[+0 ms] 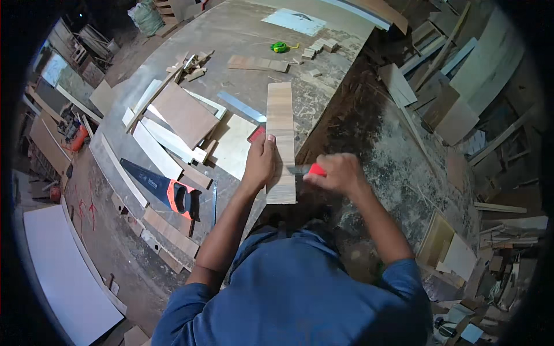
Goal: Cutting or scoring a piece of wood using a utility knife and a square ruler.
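From my head view I record the left hand (262, 161) on the left edge of a long, narrow wooden board (280, 109), its fingers holding that edge, thumb lying on the upper face. The board sits in front of the person's chest, its long axis running away from the body, at the near edge of the desk (202, 40). The right hand (341, 175) is just beside the board's right edge, fingers closed around a red-handled tool (317, 169). The tool's grey end reaches the board's edge; it is blurred, so I cannot tell its kind, nor whether it touches. Left of the board I note a metal strip (239, 105), a brown panel (184, 115) over pale offcuts (156, 148), and a handsaw (147, 181) with an orange and black handle. Beyond the board: a green tape measure (279, 47) near some small wooden blocks (328, 44).
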`<state>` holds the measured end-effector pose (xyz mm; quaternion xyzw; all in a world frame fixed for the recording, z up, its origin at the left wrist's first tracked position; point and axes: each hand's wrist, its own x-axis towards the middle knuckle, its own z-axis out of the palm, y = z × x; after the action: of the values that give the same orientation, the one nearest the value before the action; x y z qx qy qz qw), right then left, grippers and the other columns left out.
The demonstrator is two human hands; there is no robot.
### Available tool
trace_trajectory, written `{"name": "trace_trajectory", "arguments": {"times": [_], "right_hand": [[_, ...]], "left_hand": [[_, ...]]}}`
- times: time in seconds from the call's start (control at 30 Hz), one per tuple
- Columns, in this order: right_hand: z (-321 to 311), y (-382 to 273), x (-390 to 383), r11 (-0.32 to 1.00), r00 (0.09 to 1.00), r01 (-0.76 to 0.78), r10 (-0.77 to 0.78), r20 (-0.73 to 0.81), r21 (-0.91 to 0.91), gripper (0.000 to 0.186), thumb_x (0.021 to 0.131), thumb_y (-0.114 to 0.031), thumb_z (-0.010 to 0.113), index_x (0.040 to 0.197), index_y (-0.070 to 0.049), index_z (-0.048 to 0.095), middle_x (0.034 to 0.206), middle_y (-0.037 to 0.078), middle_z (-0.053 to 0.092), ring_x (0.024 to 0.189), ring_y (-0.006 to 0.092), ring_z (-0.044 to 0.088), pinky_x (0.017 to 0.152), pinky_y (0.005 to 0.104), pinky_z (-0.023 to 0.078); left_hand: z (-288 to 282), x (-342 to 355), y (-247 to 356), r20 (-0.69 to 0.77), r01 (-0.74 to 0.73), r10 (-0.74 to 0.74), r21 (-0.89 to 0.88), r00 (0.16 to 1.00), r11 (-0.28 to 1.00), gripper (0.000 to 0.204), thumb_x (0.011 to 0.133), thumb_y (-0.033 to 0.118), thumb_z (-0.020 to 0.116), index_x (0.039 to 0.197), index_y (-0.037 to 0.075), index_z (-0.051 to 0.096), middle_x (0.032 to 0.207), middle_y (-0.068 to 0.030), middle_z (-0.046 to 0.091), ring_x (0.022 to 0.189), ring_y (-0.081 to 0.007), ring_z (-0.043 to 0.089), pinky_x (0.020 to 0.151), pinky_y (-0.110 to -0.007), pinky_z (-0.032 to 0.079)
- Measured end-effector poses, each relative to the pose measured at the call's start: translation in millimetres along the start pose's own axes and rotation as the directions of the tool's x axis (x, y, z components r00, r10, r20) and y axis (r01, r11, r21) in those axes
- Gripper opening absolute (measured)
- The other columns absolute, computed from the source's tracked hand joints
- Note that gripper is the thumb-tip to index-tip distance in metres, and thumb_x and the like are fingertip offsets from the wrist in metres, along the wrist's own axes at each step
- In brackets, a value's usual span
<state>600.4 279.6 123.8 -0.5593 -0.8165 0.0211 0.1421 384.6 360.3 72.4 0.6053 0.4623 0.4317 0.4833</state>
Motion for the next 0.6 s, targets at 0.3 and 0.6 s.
{"name": "trace_trajectory", "arguments": {"times": [0.3, 0.6], "right_hand": [[-2, -8, -10, 0.994, 0.997, 0.052, -0.057, 0.044, 0.096, 0.055, 0.078, -0.063, 0.065, 0.068, -0.010, 0.054, 0.062, 0.012, 0.058, 0.060, 0.0322, 0.062, 0.053, 0.0439, 0.048], [-1, -15, -22, 0.992, 0.994, 0.093, -0.097, 0.043, 0.086, 0.055, 0.080, -0.063, 0.063, 0.070, -0.009, 0.055, 0.064, 0.013, 0.059, 0.064, 0.0332, 0.063, 0.056, 0.0459, 0.049]], "left_hand": [[4, -4, 5, -0.015, -0.032, 0.032, -0.033, 0.999, 0.999, 0.036, 0.101, 0.027, 0.041, 0.090, -0.004, 0.055, 0.073, -0.0123, 0.054, 0.071, -0.0221, 0.052, 0.068, -0.037, 0.043], [5, -18, 32, 0.049, 0.076, -0.079, 0.062, 0.996, 0.995, 0.034, 0.101, 0.024, 0.042, 0.086, -0.003, 0.053, 0.072, -0.0096, 0.053, 0.069, -0.0189, 0.049, 0.067, -0.034, 0.041]]}}
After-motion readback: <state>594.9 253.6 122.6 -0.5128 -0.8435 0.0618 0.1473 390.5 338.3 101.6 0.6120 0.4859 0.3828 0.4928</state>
